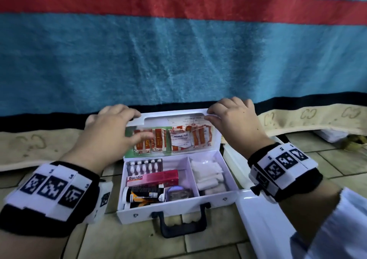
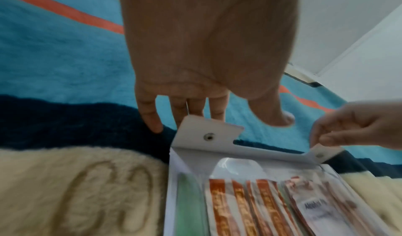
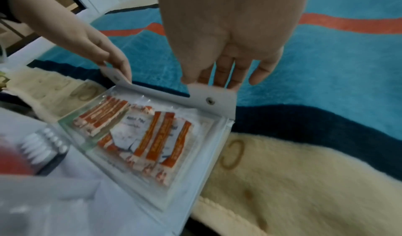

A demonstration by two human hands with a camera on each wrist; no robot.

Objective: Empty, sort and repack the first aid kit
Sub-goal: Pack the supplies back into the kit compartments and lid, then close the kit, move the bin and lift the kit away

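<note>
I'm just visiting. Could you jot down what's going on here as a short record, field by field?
Place: tiled floor, by a striped blanket
Kit: first aid kit, open, not yet emptied
Lid: lid tilted back, plasters and alcohol pad in its clear pocket
Hands: left hand and right hand each pinch a top corner tab of the lid
Base: blister pack, Bacidin box, white rolls

first aid kit (image 1: 178, 209) open on tiled floor (image 1: 218, 237) | left hand (image 1: 111, 127), right hand (image 1: 234, 123) grip lid (image 1: 174, 114) top corners | lid pocket: plaster strips (image 1: 158, 139), alcohol pad (image 1: 181, 139) (label legible) | base: blister pack (image 1: 145, 166), Bacidin box (image 1: 153, 178) left; white rolls (image 1: 208, 176) right
</note>
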